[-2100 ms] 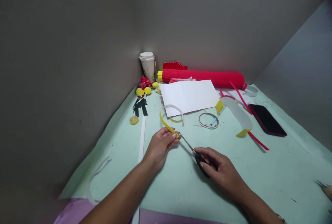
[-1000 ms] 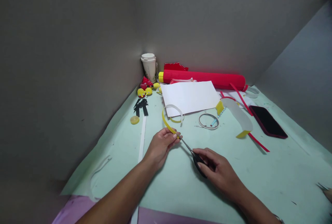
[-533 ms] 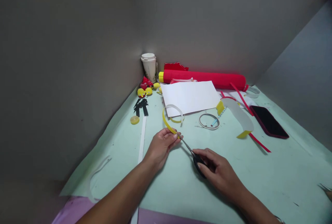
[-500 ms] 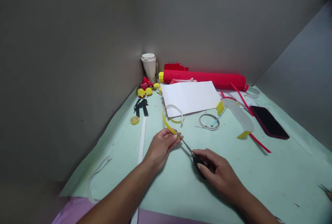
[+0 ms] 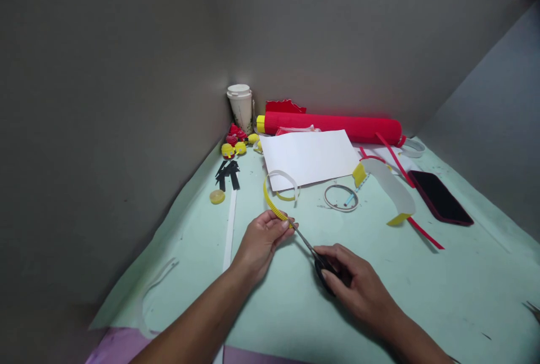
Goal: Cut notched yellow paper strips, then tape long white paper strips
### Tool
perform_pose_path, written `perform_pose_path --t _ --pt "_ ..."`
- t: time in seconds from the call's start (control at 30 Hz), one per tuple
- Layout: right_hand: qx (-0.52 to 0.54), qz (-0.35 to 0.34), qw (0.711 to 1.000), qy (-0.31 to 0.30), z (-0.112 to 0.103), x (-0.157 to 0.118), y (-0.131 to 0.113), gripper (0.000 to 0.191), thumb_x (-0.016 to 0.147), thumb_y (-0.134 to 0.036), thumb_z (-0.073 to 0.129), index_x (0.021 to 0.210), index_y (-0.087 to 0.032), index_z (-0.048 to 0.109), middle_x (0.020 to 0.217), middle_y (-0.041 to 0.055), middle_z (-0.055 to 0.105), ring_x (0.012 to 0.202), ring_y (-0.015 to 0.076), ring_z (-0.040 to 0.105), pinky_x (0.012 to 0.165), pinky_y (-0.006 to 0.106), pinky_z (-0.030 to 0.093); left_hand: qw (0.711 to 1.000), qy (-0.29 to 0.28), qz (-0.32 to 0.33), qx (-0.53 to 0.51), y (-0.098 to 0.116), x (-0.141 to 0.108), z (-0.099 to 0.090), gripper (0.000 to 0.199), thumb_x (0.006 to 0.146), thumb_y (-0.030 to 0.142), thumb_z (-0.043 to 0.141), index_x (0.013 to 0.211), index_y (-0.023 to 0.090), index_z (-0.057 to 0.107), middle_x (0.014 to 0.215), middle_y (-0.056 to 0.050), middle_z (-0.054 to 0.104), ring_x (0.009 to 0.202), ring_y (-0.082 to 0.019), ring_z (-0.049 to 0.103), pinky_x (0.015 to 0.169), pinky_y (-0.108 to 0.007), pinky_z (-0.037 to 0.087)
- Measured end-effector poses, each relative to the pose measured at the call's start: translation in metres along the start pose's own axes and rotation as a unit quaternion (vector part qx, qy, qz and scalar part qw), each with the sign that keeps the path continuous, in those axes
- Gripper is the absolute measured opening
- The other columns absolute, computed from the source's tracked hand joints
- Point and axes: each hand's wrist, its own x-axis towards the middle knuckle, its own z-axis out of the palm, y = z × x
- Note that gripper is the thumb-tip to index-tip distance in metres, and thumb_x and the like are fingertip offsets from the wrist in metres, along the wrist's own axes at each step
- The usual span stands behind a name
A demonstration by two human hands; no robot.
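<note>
Near the middle of the table, my left hand (image 5: 262,240) pinches the end of a curled yellow corrugated strip (image 5: 273,205), whose pale side shows at the top of its curve. My right hand (image 5: 353,274) is closed around the black handles of a pair of scissors (image 5: 307,243). The scissor blades look shut or nearly so, and their tips touch the strip's end at my left fingertips. Behind the strip lies a white paper sheet (image 5: 310,156).
A red corrugated roll (image 5: 333,126) and a white cup (image 5: 240,108) stand at the back. Black strips (image 5: 228,174), a yellowish disc (image 5: 217,197) and small yellow-and-red pieces are at left. A tape ring (image 5: 341,198), curled strips and a phone (image 5: 441,197) lie right.
The camera view has shifted slightly. Both hands, the yellow strip and the scissors keep nearly the same places relative to each other.
</note>
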Motion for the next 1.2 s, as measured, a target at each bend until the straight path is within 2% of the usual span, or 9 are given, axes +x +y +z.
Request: perform_pose_path --t 0.17,0.37,0.73,0.97,1.2 --pt "0.014 0.008 1.000 -0.004 -0.0003 -0.0004 0.0005 0.030 0.084 -0.022 0.054 0.113 -0.022 0.063 0.080 0.0009 0.056 0.070 0.0164 0.053 0.067 0.029 0.046 1.000 0.005 -0.002 -0.003 0.0028 -0.0017 0.0013 0.019 0.071 0.014 0.079 0.086 0.012 0.067 0.088 -0.007 0.070 0.085 -0.014 0.067 0.084 -0.024 0.052" --pt "0.052 0.040 0.998 -0.013 -0.0010 -0.0003 0.0018 0.034 0.085 -0.022 0.054 0.118 -0.023 0.060 0.089 0.0027 0.061 0.076 0.0169 0.056 0.070 0.029 0.047 1.000 0.003 -0.014 0.009 0.0050 -0.0028 0.0035 0.020 0.072 0.015 0.078 0.089 0.012 0.067 0.088 -0.006 0.069 0.080 -0.012 0.065 0.078 -0.022 0.053" --pt "0.031 0.027 0.999 -0.005 -0.0018 0.0001 -0.0023 0.032 0.084 -0.023 0.054 0.116 -0.023 0.060 0.087 0.0020 0.060 0.074 0.0167 0.054 0.069 0.029 0.046 1.000 0.002 -0.020 0.015 0.0041 -0.0016 0.0018 0.017 0.073 0.016 0.077 0.088 0.012 0.068 0.092 -0.009 0.072 0.081 -0.013 0.066 0.076 -0.021 0.053" --pt "0.037 0.032 0.999 -0.013 -0.0009 -0.0003 -0.0017 0.032 0.086 -0.023 0.053 0.117 -0.022 0.059 0.091 0.0027 0.061 0.077 0.0173 0.055 0.072 0.030 0.046 1.000 0.001 -0.027 0.014 0.0060 -0.0031 0.0042 0.010 0.079 0.012 0.070 0.089 0.011 0.068 0.091 -0.009 0.072 0.079 -0.012 0.067 0.075 -0.020 0.054" --pt "0.024 0.015 0.999 -0.017 -0.0014 -0.0017 -0.0008 0.033 0.086 -0.022 0.053 0.119 -0.022 0.057 0.090 0.0025 0.061 0.078 0.0172 0.056 0.071 0.029 0.046 0.999 0.019 -0.026 0.007 0.0054 -0.0036 0.0052 0.011 0.081 0.010 0.067 0.092 0.013 0.064 0.094 -0.010 0.073 0.085 -0.013 0.068 0.077 -0.020 0.054"
